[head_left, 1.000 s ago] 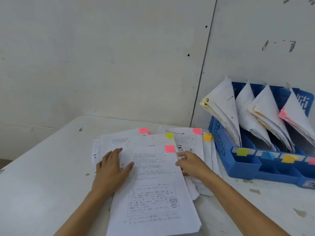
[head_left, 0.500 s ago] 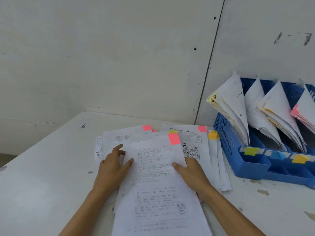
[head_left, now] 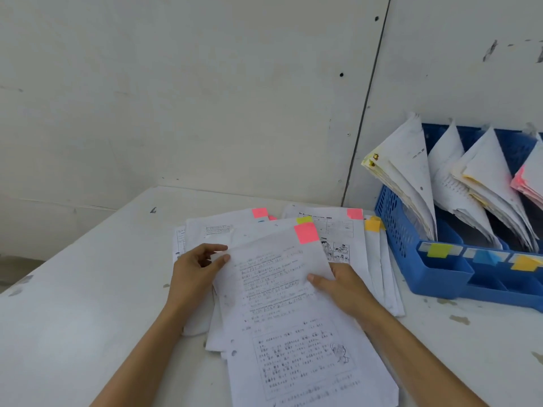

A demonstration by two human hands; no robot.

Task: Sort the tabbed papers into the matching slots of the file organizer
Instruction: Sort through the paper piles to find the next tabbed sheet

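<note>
A printed sheet with a pink tab lies on top of a loose pile of tabbed papers in the middle of the table. My left hand pinches the sheet's left edge between thumb and fingers. My right hand grips its right edge, thumb on top and fingers underneath. The sheet's upper part is raised off the pile. The blue file organizer stands to the right, its slots holding papers and marked with yellow-green, blue and orange tabs.
Other sheets in the pile show pink, yellow-green and orange tabs. A grey wall rises right behind the white table. The organizer runs off the right edge of the view, with a pink-tabbed stack in its far slot.
Both hands moved from resting on the pile to taking hold of the pink-tabbed sheet by its side edges, and its top end has lifted.
</note>
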